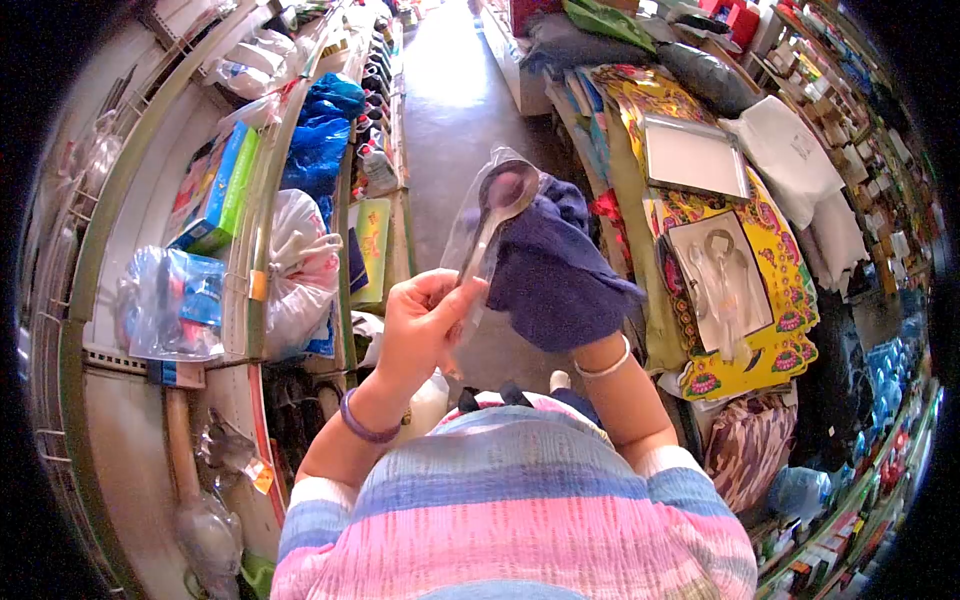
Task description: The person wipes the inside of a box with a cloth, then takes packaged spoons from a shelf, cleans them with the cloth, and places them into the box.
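My left hand (428, 318) is closed around the handle of a shiny metal spoon (507, 192) in a clear plastic sleeve (462, 232). The spoon's round bowl points up and away from me. A navy blue cloth (553, 262) drapes over my right hand and hides its fingers; only the wrist with a white bangle (612, 360) shows below it. The cloth lies against the right side of the sleeved spoon. To the right, several wrapped utensils (722, 275) lie on a framed tray (683, 232) over a yellow floral cover (783, 300).
On the left, shelves hold a blue-green box (222, 190), a white plastic bag (300, 265) and a bagged blue item (195, 290). A white-topped framed tray (693, 155) rests on the right-hand stack. Ahead, a grey-floored aisle (450, 110) runs between the shelving.
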Available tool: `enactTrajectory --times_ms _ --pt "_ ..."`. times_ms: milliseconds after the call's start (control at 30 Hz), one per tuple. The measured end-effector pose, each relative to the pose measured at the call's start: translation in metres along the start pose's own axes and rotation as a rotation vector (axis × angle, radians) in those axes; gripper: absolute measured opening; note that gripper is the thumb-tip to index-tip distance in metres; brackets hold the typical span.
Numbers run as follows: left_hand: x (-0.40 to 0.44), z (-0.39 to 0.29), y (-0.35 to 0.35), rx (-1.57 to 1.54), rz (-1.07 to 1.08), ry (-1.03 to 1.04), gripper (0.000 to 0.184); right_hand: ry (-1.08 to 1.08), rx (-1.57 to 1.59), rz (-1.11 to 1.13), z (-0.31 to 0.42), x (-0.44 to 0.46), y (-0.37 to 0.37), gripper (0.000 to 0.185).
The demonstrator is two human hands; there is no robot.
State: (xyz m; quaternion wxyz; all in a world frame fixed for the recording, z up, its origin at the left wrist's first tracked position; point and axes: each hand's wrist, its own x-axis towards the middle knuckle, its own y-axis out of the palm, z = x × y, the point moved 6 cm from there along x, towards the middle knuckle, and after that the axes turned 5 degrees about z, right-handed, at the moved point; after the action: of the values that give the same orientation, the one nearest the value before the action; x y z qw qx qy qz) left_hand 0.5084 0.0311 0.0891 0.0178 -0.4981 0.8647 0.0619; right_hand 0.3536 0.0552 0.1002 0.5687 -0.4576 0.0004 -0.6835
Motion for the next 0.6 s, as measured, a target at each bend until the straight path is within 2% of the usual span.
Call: enactTrajectory --times_ms 67,233,333,600 --pt "-0.003 0.000 0.003 0.079 0.035 0.024 0.012 -0.035 -0.054 -0.001 0.001 0.005 0.005 0.038" --pt "-0.006 -0.007 0.011 0.121 0.032 0.189 0.009 -0.015 0.343 -0.147 0.014 0.010 -0.008 0.039" --pt "-0.008 -0.003 0.008 0.183 0.055 0.137 0.008 -0.020 0.422 -0.166 0.020 0.012 -0.010 0.039" --pt "-0.010 -0.018 0.001 0.419 0.007 0.178 0.010 0.051 0.132 -0.138 0.005 0.015 -0.026 0.037"
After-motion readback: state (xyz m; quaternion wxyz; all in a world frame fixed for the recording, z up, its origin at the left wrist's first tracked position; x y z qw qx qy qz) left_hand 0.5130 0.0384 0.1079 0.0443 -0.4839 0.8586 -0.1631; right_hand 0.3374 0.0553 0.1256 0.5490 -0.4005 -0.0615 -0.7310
